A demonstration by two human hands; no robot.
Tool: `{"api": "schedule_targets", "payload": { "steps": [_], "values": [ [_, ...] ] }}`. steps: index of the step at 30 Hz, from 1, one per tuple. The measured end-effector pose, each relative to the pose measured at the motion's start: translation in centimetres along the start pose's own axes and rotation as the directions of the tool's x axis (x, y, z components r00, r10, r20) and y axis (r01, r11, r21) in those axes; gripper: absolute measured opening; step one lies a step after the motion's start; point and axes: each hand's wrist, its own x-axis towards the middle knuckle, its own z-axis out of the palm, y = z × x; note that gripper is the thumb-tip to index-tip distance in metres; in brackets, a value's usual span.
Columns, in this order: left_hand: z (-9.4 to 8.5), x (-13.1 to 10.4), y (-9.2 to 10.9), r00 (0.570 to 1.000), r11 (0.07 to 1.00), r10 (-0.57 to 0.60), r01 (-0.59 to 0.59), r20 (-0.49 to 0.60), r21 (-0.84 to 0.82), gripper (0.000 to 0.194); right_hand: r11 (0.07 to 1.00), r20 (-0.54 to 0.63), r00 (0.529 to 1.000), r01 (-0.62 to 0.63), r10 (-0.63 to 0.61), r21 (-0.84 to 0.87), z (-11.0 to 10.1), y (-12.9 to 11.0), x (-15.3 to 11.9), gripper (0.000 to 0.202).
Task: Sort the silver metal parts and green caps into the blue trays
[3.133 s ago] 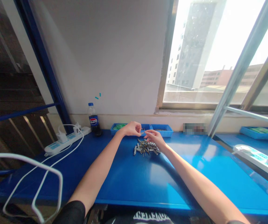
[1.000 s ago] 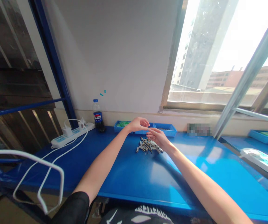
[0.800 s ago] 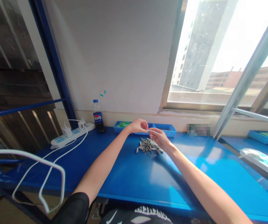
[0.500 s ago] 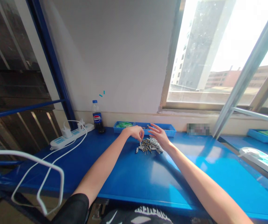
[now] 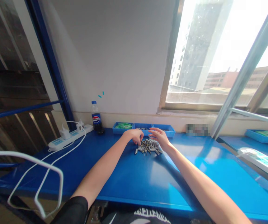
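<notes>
On the blue table lies a heap of small grey cylinders (image 5: 154, 143) mixed with thin brass-and-dark pins (image 5: 145, 147). My left hand (image 5: 134, 135) reaches down at the heap's left side, its fingertips bunched together at the parts. What those fingers pinch, if anything, is too small to make out. Over the right side of the heap is my right hand (image 5: 161, 137), palm turned inward, fingers stretched out to the left and apart. I see nothing held in it. A divided blue tray (image 5: 143, 126) stands just behind both hands.
A green packet (image 5: 124, 125) lies in the tray's left compartment. To its left stand a cola bottle (image 5: 97, 119) and a white power strip (image 5: 70, 137) with looping white cables. At right are a metal post (image 5: 227, 102) and another power strip (image 5: 261, 160).
My left hand has dipped lower, its fingertips now down among the parts. My right hand's fingers have lowered slightly and drawn closer together. The whole view has shifted a little.
</notes>
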Motion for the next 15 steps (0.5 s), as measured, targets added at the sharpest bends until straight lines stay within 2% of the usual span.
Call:
{"api": "schedule_targets", "payload": {
  "steps": [7,11,15],
  "values": [
    [0.0,-0.1,0.2,0.996,0.983,0.036,-0.020,-0.083,0.183,0.028,1.000,0.007,1.000,-0.027,0.027,-0.013,0.3,-0.3,-0.3,0.038],
    [-0.5,-0.6,0.2,0.996,0.988,0.054,-0.042,-0.072,0.148,0.027,0.999,0.003,0.999,-0.050,0.050,-0.016,0.4,-0.3,-0.3,0.035],
    [-1.6,-1.4,0.2,0.975,0.986,0.166,-0.160,-0.144,0.054,0.023,0.998,0.007,0.998,-0.062,0.062,-0.030,0.3,-0.1,-0.2,0.030]
  ]
}}
